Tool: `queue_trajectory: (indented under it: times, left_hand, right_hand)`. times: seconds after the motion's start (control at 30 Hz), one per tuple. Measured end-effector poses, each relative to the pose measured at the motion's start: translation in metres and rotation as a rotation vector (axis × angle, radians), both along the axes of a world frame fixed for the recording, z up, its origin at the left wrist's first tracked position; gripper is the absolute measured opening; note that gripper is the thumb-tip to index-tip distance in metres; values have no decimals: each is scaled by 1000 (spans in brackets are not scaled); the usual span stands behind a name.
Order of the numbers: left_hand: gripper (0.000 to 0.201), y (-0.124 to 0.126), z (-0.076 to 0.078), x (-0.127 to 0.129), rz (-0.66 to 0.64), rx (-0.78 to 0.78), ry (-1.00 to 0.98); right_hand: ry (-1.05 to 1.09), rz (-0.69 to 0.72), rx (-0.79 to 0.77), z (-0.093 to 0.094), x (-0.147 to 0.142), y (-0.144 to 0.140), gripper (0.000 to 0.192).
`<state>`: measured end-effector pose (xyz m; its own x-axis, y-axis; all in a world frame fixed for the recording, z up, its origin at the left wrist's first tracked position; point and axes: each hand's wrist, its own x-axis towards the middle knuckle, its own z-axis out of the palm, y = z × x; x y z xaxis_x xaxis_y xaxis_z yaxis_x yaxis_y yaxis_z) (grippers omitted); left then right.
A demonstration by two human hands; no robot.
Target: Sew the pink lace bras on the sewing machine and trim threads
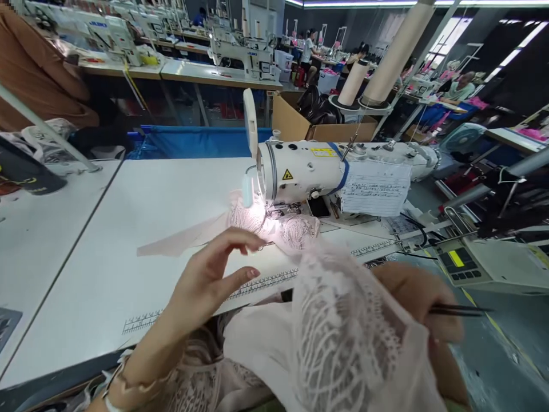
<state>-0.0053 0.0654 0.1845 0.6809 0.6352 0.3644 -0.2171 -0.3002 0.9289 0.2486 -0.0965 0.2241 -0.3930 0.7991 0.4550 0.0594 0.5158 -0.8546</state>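
My left hand point(205, 281) is over the table's front edge, thumb and fingers apart with nothing between them. On the right, my right hand point(422, 300) is closed, with dark thin-pronged tweezers point(461, 311) sticking out of it. A pale pink lace bra piece point(343, 326) is lifted in front of that hand, which appears to grip its far edge; the fingertips are hidden behind the lace. Another pink lace bra piece point(298, 230) lies under the head of the white sewing machine point(300, 169), lit by its lamp. More lace pieces point(197, 377) lie across the lap.
A ruler strip point(266, 281) runs along the front of the white table point(107, 229). A phone point(318, 207) lies behind the needle area. Handwritten paper point(376, 187) hangs on the machine. Thread cones point(354, 83), a cardboard box point(291, 117) and a control box point(489, 263) surround it. Co-workers sit beyond.
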Motion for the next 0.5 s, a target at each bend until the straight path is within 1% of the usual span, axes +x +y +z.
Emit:
queue_trajectory:
  times: [0.03, 0.07, 0.1, 0.13, 0.17, 0.23, 0.27, 0.3, 0.37, 0.43, 0.5]
  left_hand:
    - [9, -8, 4, -4, 12, 38, 5]
    - [5, -18, 7, -6, -6, 59, 23]
    - [9, -29, 7, -7, -32, 81, 50]
    - [8, -39, 4, -6, -52, 119, 81]
    - [5, -49, 0, -4, -49, 174, 100]
    - [16, -63, -14, 5, 13, 295, 119]
    - [21, -67, -23, 10, 56, 342, 127]
    - [21, -70, -30, 14, 94, 368, 135]
    - [14, -71, -43, 21, 139, 351, 174]
    - [9, -68, -50, 23, 162, 295, 216]
    - [6, -64, -52, 23, 179, 211, 244]
  right_hand:
    - [-4, -109, -26, 6, 3, -8, 40]
    - [-43, -205, -80, 10, 2, -12, 38]
    - [-101, -278, -154, 11, -1, -14, 37]
    - [-163, -321, -237, 9, -6, -12, 37]
    - [-217, -342, -319, 3, -13, -9, 36]
    - [-256, -383, -441, -16, -30, 0, 34]
    - [-256, -424, -466, -27, -38, 4, 33]
    - [-259, -475, -466, -39, -45, 6, 31]
    - [-289, -554, -400, -60, -57, 7, 28]
    - [-359, -595, -262, -75, -63, 4, 26]
    - [-462, -655, -64, -84, -65, 1, 24]
